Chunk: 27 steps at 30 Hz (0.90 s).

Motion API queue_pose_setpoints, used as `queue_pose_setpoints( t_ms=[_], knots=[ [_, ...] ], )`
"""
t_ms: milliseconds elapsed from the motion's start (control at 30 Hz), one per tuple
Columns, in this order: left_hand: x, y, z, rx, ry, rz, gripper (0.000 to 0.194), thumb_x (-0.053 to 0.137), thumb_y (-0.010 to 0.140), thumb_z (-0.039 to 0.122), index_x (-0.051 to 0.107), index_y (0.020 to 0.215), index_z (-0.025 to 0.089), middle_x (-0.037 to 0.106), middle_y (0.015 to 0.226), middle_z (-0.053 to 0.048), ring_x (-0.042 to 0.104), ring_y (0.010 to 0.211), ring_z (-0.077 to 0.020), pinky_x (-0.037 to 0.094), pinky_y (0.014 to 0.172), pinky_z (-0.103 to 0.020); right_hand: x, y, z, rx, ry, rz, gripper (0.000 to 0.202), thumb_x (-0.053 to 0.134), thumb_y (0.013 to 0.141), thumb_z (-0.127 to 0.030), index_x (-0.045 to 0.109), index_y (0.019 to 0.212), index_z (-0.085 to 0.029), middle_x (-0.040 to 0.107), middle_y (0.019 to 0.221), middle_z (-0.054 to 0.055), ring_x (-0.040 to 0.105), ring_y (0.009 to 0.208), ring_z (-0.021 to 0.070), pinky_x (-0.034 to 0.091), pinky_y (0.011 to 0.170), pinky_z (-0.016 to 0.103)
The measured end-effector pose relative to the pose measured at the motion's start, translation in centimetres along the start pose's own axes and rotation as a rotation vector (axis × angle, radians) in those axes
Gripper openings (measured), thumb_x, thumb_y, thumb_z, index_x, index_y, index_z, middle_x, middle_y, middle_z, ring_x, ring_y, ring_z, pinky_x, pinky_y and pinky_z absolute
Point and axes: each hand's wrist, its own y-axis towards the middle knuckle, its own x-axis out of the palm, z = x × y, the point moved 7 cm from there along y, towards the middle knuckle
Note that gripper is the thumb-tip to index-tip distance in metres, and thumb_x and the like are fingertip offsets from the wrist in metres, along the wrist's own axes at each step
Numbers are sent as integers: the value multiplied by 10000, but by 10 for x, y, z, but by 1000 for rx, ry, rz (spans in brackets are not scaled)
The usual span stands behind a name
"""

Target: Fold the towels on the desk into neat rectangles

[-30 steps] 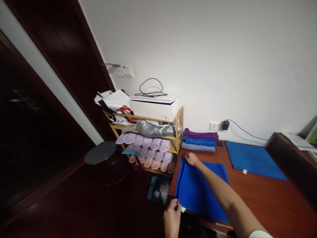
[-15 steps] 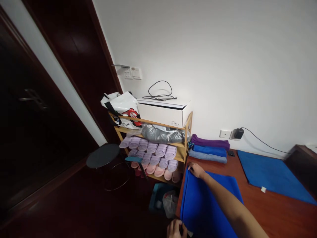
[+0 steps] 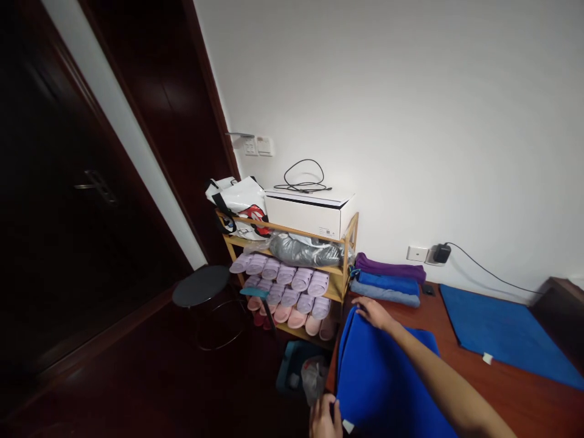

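Observation:
A bright blue cloth (image 3: pixel 387 377) lies over the left part of the reddish wooden table (image 3: pixel 483 389), its left edge lifted a little. My right hand (image 3: pixel 373 312) pinches the cloth's far left corner. Down at the bottom, my left hand (image 3: pixel 325 417) grips the near left corner, beside a small white tag. Behind my right hand, a purple roll (image 3: pixel 392 267), a blue roll and a grey-blue roll (image 3: pixel 385 293) lie against the wall. Another blue cloth (image 3: pixel 506 334) is spread flat at the right.
A wooden rack (image 3: pixel 347 280) left of the table holds several slippers (image 3: pixel 301 280), a white box (image 3: pixel 305 214) and a bag (image 3: pixel 241 204). A round black stool (image 3: pixel 201 286) and a teal bin (image 3: pixel 287 371) stand on the floor. A black adapter (image 3: pixel 441 253) is plugged into the wall.
The cloth's left edge has risen and shifted slightly right, with both hands on it. The whole view has shifted a little, moving the rack and door rightward.

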Motion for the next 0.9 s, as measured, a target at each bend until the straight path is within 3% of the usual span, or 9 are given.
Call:
queue_pose_setpoints(
  t_ms=[133,233,333,433,567,667,767,900],
  knots=[
    [-16,20,13,-108,-198,-116,293,512,942,486,713,827,307,768,754,-34,757,701,-237,563,645,-297,-58,-32,-16,-61,9,26,305,533,1010,-393,749,1153,-232,763,1154,108,698,1089,269,524,1012,392],
    [-44,47,34,-122,-334,-117,436,545,886,656,740,917,268,813,885,-87,786,824,-287,615,728,-361,-114,-67,-31,-59,20,105,336,562,1003,-503,757,1062,-236,776,1098,102,708,1032,262,542,964,393],
    [-78,82,66,-67,-380,-116,534,575,852,718,757,974,231,818,955,-116,780,885,-309,624,813,-421,-170,-114,-46,-19,37,196,382,570,988,-583,745,1018,-245,779,1060,77,710,966,240,550,902,364],
    [-112,114,117,72,-388,-106,479,605,863,693,755,921,242,807,939,-94,763,873,-289,612,827,-416,-212,-167,-63,6,47,247,402,564,988,-612,735,993,-248,778,1005,56,713,907,224,545,840,335],
    [-150,136,196,260,-417,-117,381,612,903,613,734,936,253,799,976,-72,753,927,-267,600,865,-395,-251,-233,-82,23,49,336,399,563,993,-613,734,985,-252,779,979,47,717,903,224,541,834,330],
    [-164,144,246,338,-451,-215,300,642,902,537,731,961,257,801,992,-51,753,962,-254,598,883,-374,-276,-275,-90,55,91,473,412,606,959,-634,730,925,-244,775,940,51,712,895,230,549,833,338],
    [-170,150,285,392,-486,-355,260,719,844,500,745,895,247,801,942,-40,755,924,-247,608,854,-352,-295,-309,-91,123,167,562,450,670,893,-674,722,849,-229,762,876,49,699,853,225,556,795,337],
    [-171,156,323,400,-554,-505,282,809,762,489,758,847,225,796,872,-42,760,839,-236,623,792,-332,-306,-340,-92,177,271,574,480,729,823,-699,706,795,-220,740,814,37,676,792,211,558,741,339]
  ],
)
